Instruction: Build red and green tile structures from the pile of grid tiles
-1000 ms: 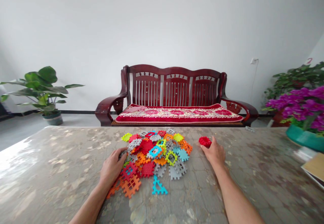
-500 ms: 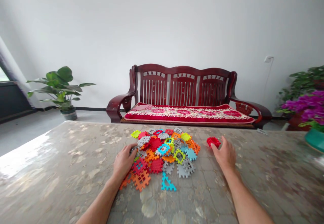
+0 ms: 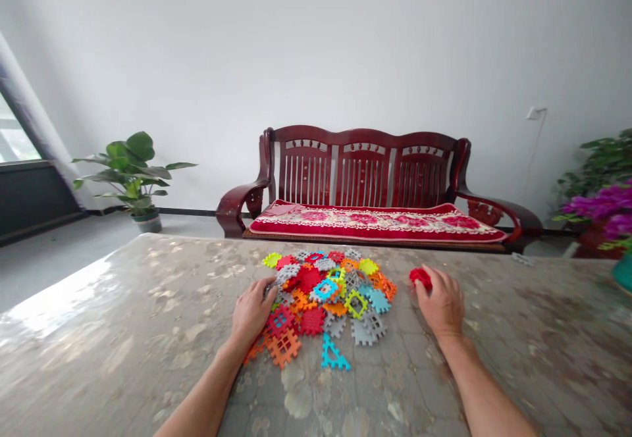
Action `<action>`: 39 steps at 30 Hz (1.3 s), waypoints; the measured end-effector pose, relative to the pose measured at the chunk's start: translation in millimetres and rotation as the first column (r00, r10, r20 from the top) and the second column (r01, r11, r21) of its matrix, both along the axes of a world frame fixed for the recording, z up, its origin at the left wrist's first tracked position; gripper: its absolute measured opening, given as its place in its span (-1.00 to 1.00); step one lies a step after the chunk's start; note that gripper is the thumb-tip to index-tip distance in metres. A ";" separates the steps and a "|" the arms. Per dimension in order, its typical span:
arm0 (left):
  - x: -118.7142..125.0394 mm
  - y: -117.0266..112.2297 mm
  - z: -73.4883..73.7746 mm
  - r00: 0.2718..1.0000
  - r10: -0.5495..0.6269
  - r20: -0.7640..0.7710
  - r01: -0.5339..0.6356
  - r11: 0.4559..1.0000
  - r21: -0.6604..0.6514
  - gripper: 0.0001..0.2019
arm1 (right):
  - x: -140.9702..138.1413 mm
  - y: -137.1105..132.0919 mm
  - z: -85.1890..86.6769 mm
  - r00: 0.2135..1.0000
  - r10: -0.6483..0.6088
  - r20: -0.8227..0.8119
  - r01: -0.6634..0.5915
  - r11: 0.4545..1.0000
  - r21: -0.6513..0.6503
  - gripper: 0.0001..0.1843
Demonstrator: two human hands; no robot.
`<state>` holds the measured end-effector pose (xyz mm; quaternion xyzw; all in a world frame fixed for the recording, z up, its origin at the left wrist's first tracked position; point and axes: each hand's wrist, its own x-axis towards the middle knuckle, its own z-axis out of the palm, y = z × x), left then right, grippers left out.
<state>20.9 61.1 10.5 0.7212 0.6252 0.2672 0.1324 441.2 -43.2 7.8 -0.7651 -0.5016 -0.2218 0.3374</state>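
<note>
A living room in a home, clearly. There's a carved dark-red wooden settee [image 3: 365, 167] with a red floral cushion [image 3: 378, 223], and a leafy green potted plant [image 3: 131, 177] nearby

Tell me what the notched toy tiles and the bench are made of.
The notched toy tiles look like moulded plastic: solid bright colours, a low sheen and crisp notched edges, though a soft foam can't be ruled out from this view. The bench looks like wood with a glossy dark red lacquer, judging by the shine on its curved armrests and its shaped slats.

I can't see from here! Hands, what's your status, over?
Left hand at edge of plastic tile pile. Right hand touching red clump. Pile between hands.
</note>
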 end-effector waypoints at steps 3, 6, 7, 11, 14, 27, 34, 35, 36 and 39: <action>0.5 -0.1 -0.7 1.000 -0.026 -0.003 0.026 1.000 -0.004 -0.54 | -18.4 0.5 2.6 0.992 0.122 0.008 -0.122 0.992 0.024 -0.56; 1.2 -0.7 -2.8 0.999 -0.054 -0.003 0.054 0.999 0.009 -0.47 | -47.0 4.1 2.4 0.957 0.290 0.024 -0.290 0.957 -0.024 -0.55; 1.5 -1.1 -3.5 0.998 -0.062 -0.012 0.062 0.998 0.008 -0.46 | -56.3 5.9 1.3 0.941 0.337 0.033 -0.335 0.941 -0.046 -0.52; 3.5 -2.9 -5.5 0.993 -0.084 -0.077 0.084 0.996 -0.011 -0.42 | -77.8 14.2 -7.8 0.931 0.361 0.045 -0.352 0.925 -0.143 -0.45; 5.4 -3.9 -5.5 0.986 -0.122 -0.113 0.122 0.992 -0.005 -0.41 | -78.5 19.6 -14.4 0.954 0.300 0.011 -0.290 0.929 -0.230 -0.45; 21.7 -2.8 -8.4 0.980 -0.098 -0.171 0.102 0.995 0.017 -0.44 | -78.2 21.0 -7.6 0.922 0.375 -0.091 -0.386 0.900 -0.202 -0.63; 26.6 7.4 2.0 0.986 -0.117 -0.123 0.116 0.993 -0.013 -0.46 | -73.0 23.4 -8.6 0.941 0.319 -0.116 -0.331 0.939 -0.097 -0.61; 26.7 10.5 5.3 0.988 -0.093 -0.122 0.093 0.996 -0.004 -0.46 | -72.3 23.9 -8.9 0.943 0.311 -0.115 -0.322 0.943 -0.086 -0.61; 27.2 13.9 9.0 0.989 -0.069 -0.128 0.072 0.997 0.014 -0.46 | -71.7 24.5 -9.2 0.946 0.304 -0.116 -0.314 0.946 -0.076 -0.61; 32.5 26.2 21.3 0.983 -0.042 -0.179 0.056 0.996 0.072 -0.45 | -70.3 26.9 -11.5 0.947 0.296 -0.125 -0.305 0.950 -0.064 -0.60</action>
